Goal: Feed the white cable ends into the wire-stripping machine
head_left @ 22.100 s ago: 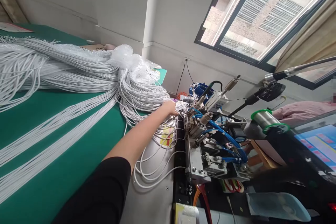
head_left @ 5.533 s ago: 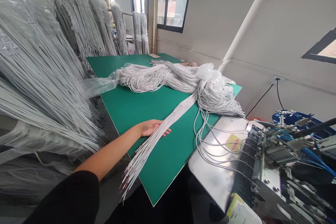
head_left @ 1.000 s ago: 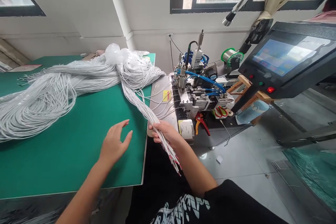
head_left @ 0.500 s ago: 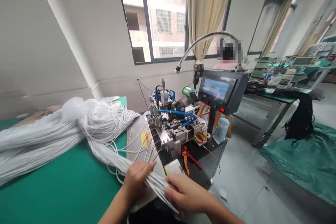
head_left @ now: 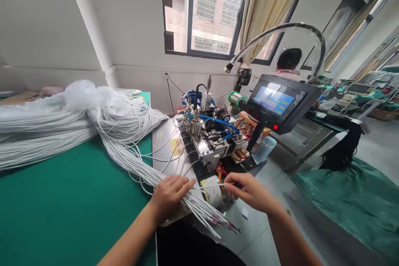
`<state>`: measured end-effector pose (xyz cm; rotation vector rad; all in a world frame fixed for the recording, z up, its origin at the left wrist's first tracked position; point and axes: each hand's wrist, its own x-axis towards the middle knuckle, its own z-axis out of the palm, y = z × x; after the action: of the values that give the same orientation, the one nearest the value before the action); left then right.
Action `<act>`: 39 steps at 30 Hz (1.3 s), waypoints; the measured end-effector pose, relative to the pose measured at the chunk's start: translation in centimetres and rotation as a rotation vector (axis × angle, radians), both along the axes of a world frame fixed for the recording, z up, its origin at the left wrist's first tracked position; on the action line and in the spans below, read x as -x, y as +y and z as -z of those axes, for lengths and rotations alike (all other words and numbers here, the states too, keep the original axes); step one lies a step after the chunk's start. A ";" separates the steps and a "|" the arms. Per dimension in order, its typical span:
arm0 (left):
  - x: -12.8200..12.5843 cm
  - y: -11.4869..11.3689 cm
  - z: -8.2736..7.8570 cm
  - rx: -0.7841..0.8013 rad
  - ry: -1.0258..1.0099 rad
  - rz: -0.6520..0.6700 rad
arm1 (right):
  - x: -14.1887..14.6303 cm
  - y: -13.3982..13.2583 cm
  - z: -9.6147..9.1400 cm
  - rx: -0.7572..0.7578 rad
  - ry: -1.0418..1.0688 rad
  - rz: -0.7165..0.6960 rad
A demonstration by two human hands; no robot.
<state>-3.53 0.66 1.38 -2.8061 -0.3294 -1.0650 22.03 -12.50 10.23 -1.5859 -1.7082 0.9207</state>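
Observation:
A bundle of white cables (head_left: pixel 202 210) runs across the table's corner, its stripped ends with small red and dark wires hanging past the edge. My left hand (head_left: pixel 171 195) is closed over this bundle from above. To the right, my right hand (head_left: pixel 246 191) pinches the end of a single white cable (head_left: pixel 213 185) drawn apart from the rest. Behind the hands stands a bench machine (head_left: pixel 205 133) with metal blocks and blue tubes; several white cables lead into its near side. A white container (head_left: pixel 213 193) with a yellow label sits just behind the separated cable.
A large heap of white cables (head_left: pixel 62 133), partly under clear plastic, lies on the green table mat (head_left: pixel 77 208). A control screen (head_left: pixel 276 99), red-handled scissors (head_left: pixel 239 156), a solder spool (head_left: pixel 237 99) and a blue cup (head_left: pixel 264 149) are around the machine. Another person (head_left: pixel 288 62) sits beyond.
My right hand has left the bundle and moved right and up, with one cable in its fingers. My left hand stays on the bundle. The view has tilted.

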 end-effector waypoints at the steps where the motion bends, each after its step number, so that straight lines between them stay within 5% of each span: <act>1: 0.1 0.0 0.1 0.020 0.001 0.004 | -0.2 0.3 0.0 -0.023 0.036 0.048; 12: 0.3 -0.2 0.4 0.233 0.097 0.016 | -0.1 4.0 3.0 -0.116 0.607 0.423; 24: -1.0 -0.7 -0.3 -0.040 0.009 0.081 | 0.0 5.5 3.4 -0.122 0.626 0.379; 39: -2.6 -0.8 0.4 -0.196 -0.077 -0.086 | 0.4 6.1 3.3 0.025 0.855 0.403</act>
<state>-0.95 -0.10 0.99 -2.5611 -0.3310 -1.1226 21.64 -6.37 6.97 -1.2049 -0.7566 1.1698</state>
